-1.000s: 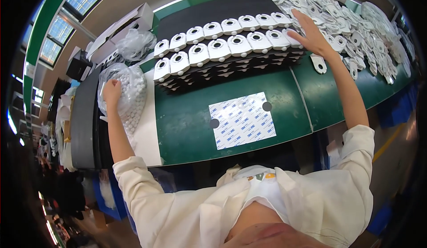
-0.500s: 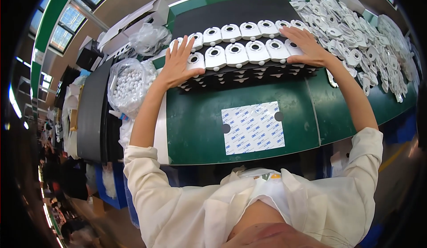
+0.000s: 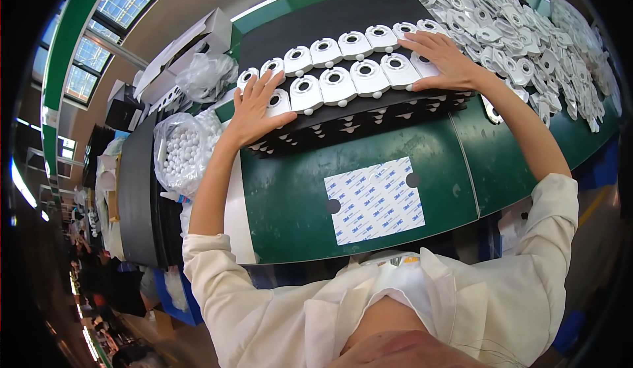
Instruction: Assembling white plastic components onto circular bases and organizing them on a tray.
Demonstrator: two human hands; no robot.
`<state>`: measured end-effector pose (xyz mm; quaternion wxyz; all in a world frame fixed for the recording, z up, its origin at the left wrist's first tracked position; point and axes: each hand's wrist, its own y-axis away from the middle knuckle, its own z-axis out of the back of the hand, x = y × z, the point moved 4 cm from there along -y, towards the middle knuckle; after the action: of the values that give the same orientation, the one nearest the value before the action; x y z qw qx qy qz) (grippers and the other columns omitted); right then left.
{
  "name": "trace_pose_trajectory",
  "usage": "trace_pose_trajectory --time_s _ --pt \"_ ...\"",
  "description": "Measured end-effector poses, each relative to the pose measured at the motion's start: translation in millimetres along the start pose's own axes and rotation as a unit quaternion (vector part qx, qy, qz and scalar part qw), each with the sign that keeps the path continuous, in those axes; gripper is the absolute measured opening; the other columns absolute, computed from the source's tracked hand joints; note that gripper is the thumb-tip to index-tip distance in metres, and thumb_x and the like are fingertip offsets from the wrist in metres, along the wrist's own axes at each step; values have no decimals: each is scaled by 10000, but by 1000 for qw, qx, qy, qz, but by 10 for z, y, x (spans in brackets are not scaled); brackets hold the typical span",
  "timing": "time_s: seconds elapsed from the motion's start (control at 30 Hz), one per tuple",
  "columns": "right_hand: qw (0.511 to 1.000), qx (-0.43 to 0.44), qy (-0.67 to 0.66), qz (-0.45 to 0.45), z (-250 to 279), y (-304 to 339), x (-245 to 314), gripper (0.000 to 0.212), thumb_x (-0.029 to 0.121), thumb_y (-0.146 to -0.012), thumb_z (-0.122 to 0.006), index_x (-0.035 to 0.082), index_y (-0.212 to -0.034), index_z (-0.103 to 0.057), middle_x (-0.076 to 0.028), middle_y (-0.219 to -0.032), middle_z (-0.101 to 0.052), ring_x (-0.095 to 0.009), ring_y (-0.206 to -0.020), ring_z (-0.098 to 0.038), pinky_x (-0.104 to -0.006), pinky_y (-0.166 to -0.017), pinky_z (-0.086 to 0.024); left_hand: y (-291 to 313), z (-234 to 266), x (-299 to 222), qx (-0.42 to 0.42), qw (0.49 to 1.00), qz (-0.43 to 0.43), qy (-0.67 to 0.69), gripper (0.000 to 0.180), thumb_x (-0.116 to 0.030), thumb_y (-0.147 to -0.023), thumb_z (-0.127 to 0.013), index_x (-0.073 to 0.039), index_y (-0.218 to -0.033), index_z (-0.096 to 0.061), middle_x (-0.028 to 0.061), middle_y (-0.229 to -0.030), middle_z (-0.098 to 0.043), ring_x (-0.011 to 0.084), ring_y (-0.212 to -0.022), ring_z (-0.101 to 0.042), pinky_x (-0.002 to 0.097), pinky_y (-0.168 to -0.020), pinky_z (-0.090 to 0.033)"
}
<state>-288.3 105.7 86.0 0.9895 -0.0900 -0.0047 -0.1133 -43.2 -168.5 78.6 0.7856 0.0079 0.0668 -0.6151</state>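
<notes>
Two rows of white plastic parts (image 3: 366,76), each with a rounded top and a dark-ringed round hole, lie on a stack of black sheets (image 3: 316,122). More white parts peek out between the layers of that stack. At the left end of the rows rests my left hand (image 3: 254,112), fingers spread over the end pieces and thumb along the near edge. Across the right end lies my right hand (image 3: 450,62), its fingers stretched out and its thumb by the near row. Both palms partly hide the end parts.
A sheet with a blue printed pattern (image 3: 376,200) lies on the green table (image 3: 290,203). Loose white parts (image 3: 521,51) are heaped at the right. On the left are a bag of small white balls (image 3: 184,153), crumpled clear plastic (image 3: 206,78) and a white box (image 3: 188,48).
The view has tilted slightly, so the rows appear turned and shifted left. Both hands stay spread at the row ends; the parts keep their arrangement.
</notes>
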Motion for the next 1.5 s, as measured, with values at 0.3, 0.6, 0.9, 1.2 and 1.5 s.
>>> trace_pose_trajectory --time_s 0.3,0.6,0.9,1.2,1.5 --pt "1000 -7 -7 -1 -93 -500 -396 808 544 -734 -573 140 -1373 -289 -120 -1400 -290 -305 -1306 -224 -419 -1079 -131 -605 -58 387 8 1000 9 -6 864 -681 -691 -501 -275 -1400 -217 92 -1463 -178 324 -1347 -121 546 -1049 -34" --pt "1000 -12 -8 4 -223 -1127 -861 765 570 -760 -521 129 -1355 -328 -126 -1382 -328 -271 -1290 -271 -411 -1064 -174 -1322 -89 808 15 1000 10 -4 853 -701 -712 -466 -287 -1407 -193 57 -1468 -177 274 -1354 -134 528 -1055 -56" --pt "989 -128 -72 -2 -30 -1206 -1015 682 527 -791 -536 101 -1308 -406 -114 -1347 -390 -295 -1260 -319 -396 -1056 -210 -1326 -15 958 -29 999 -7 15 843 -675 -708 -506 -279 -1397 -225 69 -1452 -225 290 -1348 -152 518 -1059 -55" --pt "883 -142 -368 -254 -365 -973 -1686 720 527 -879 -396 -18 -1340 -305 -156 -1403 -297 -255 -1301 -273 -338 -1060 -213 -930 7 1284 -137 890 168 401 636 -479 -921 -331 7 -1330 -324 130 -1350 -373 225 -1240 -348 311 -1053 -208" --pt "903 -134 -328 -243 -604 -1125 -1771 697 514 -882 -390 -37 -1308 -344 -191 -1353 -361 -283 -1259 -341 -330 -1035 -254 -784 -314 1148 -121 752 248 599 624 -467 -930 -324 25 -1313 -350 129 -1348 -379 213 -1223 -367 296 -1025 -228"
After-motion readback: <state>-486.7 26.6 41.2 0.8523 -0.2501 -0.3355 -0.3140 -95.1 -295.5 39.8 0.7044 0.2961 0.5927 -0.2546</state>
